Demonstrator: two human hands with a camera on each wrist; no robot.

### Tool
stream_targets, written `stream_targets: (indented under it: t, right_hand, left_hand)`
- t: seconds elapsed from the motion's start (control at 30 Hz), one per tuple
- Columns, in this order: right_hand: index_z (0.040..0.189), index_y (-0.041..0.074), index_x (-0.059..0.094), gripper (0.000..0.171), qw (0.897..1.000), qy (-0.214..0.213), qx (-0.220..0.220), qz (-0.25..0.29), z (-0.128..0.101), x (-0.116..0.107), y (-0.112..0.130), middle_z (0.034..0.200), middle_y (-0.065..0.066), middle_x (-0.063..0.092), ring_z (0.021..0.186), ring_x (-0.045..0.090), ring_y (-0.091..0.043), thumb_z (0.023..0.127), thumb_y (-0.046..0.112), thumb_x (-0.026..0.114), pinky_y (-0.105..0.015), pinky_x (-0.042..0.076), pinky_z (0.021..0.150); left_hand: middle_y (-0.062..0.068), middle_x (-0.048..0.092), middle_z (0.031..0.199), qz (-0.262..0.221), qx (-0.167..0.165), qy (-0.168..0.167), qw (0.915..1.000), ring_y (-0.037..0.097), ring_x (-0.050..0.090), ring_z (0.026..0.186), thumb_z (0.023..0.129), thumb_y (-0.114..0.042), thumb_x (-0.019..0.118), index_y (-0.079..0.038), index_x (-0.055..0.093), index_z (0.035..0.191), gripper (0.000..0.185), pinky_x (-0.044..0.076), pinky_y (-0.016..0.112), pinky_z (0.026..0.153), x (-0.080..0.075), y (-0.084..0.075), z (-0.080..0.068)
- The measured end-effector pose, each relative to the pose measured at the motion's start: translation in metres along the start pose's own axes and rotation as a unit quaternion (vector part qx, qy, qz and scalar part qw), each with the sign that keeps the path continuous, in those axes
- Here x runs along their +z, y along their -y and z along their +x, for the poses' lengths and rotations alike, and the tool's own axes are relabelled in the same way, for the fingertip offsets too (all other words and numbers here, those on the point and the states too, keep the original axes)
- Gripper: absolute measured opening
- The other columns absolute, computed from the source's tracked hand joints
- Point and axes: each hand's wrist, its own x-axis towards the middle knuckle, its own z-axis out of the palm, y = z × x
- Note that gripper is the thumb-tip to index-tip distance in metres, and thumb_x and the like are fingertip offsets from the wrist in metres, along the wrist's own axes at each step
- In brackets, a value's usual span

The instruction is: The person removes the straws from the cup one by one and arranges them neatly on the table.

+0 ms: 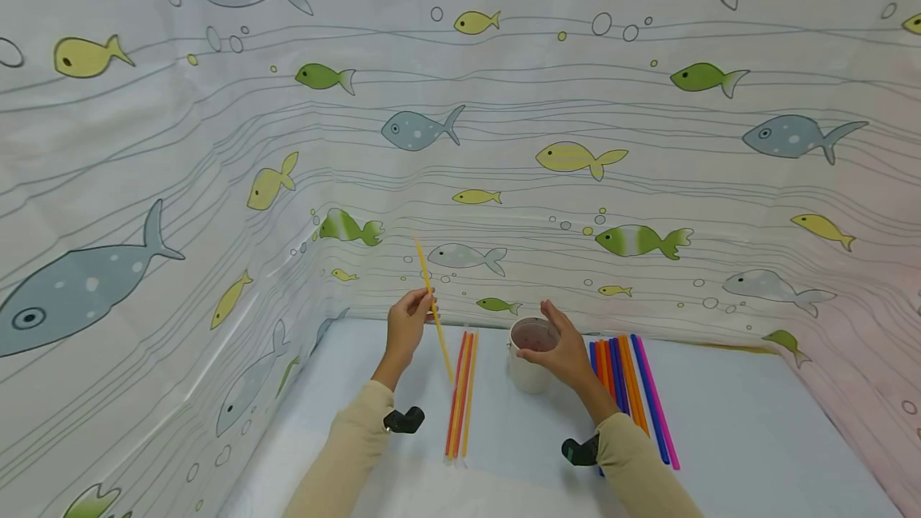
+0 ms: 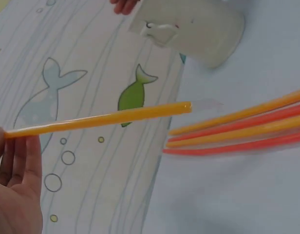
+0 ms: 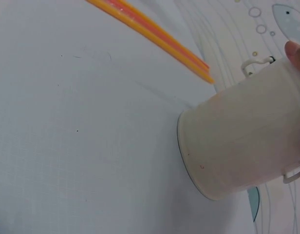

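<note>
I am pinching a long, thin yellow plastic straw (image 1: 434, 312) near its middle in my left hand (image 1: 407, 324), holding it tilted above the table, while my right hand (image 1: 564, 350) is curling its fingers around the rim of a small white metal cup (image 1: 531, 360). Just right of my left hand, orange and yellow straws (image 1: 460, 398) are lying side by side, and more coloured straws (image 1: 636, 394) are lying under my right wrist. The straw looks light, smooth and bendy, so I judge a mid-length pinch steadiest.

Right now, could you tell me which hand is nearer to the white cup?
Right. The right hand grips the white cup at its rim; the left hand is apart to its left, pinching a yellow straw.
</note>
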Motion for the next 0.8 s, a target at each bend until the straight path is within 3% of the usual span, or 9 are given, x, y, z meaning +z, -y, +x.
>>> stream_targets:
  t: [0.13,0.43,0.6,0.67,0.8]
  right_hand:
    - [0.155,0.020,0.028,0.108,1.000,-0.002,-0.003,0.001,0.000,0.000,0.000,0.152,-0.001,0.039,0.142,0.031,-0.027,0.068,0.042,0.089,-0.064,0.024,0.111]
    - [0.155,0.021,0.028,0.107,1.000,-0.002,-0.005,0.001,-0.001,0.001,0.001,0.153,-0.001,0.039,0.141,0.032,-0.027,0.069,0.041,0.089,-0.063,0.026,0.110]
    - [0.154,0.022,0.028,0.107,1.000,-0.003,-0.001,0.002,-0.001,0.001,0.002,0.153,0.001,0.039,0.142,0.031,-0.026,0.069,0.041,0.089,-0.063,0.025,0.111]
    - [0.155,0.022,0.028,0.107,1.000,-0.003,-0.002,0.003,-0.001,0.001,0.001,0.153,0.001,0.039,0.142,0.031,-0.026,0.069,0.042,0.088,-0.063,0.025,0.111]
    - [0.155,0.022,0.027,0.108,1.000,-0.007,-0.004,0.008,-0.001,0.001,0.001,0.154,0.001,0.037,0.142,0.031,-0.024,0.068,0.042,0.089,-0.062,0.026,0.111]
  left_hand:
    - [0.017,0.067,0.105,0.021,-0.031,-0.011,0.9992,0.036,0.065,0.097,0.098,-0.018,0.060,0.001,0.066,0.117,0.028,0.059,0.030,0.077,0.000,0.024,-0.006]
    - [0.015,0.071,0.098,0.030,-0.058,-0.007,0.9978,0.035,0.069,0.090,0.095,-0.013,0.065,0.004,0.066,0.116,0.027,0.060,0.029,0.073,0.003,0.050,-0.019]
    - [0.018,0.070,0.102,0.040,-0.069,0.008,0.9968,0.036,0.068,0.093,0.095,-0.014,0.065,0.008,0.063,0.120,0.032,0.060,0.031,0.076,0.002,0.056,-0.024]
    - [0.022,0.069,0.104,0.052,-0.074,0.016,0.9958,0.039,0.067,0.095,0.096,-0.010,0.063,0.009,0.062,0.120,0.031,0.059,0.035,0.077,0.003,0.048,-0.029]
    - [0.019,0.070,0.102,0.077,-0.085,0.024,0.9931,0.033,0.069,0.091,0.096,-0.009,0.063,0.006,0.066,0.117,0.026,0.060,0.034,0.075,0.002,0.052,-0.034]
